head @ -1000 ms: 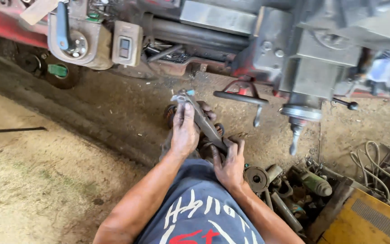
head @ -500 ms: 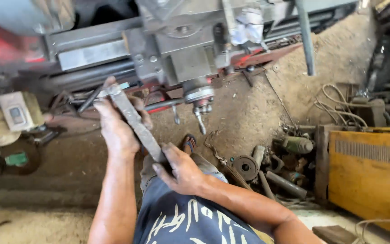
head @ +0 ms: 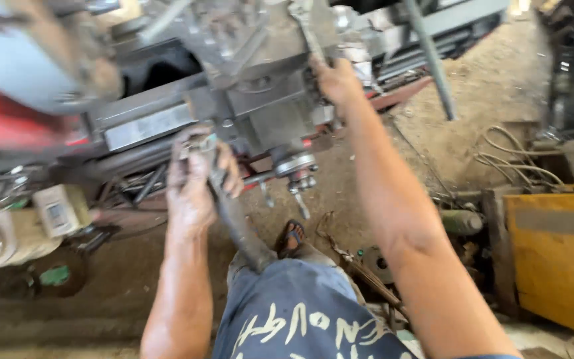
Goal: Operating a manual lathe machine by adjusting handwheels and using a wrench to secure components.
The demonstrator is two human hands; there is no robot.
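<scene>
My left hand (head: 194, 176) grips the upper end of a long dark metal bar (head: 237, 223), like a big wrench, that slants down to my knee. The bar's head sits close to the front of a large grey and red machine (head: 247, 100). My right hand (head: 333, 80) is raised to the machine's upper part, fingers closed around a grey lever or handle (head: 305, 30) there. The picture is blurred, so the exact part it grips is unclear. My foot in a sandal (head: 292, 236) stands on the dirt floor below.
A yellow metal box (head: 556, 252) stands at the right, with cables (head: 513, 159) and metal parts (head: 460, 219) beside it. A small grey switch box (head: 54, 213) and round parts lie at the left. The floor (head: 486, 86) is packed dirt.
My right hand has let go of the bar's lower end and risen to the machine's top. My left hand still holds the bar. The view has swung left and nearer.
</scene>
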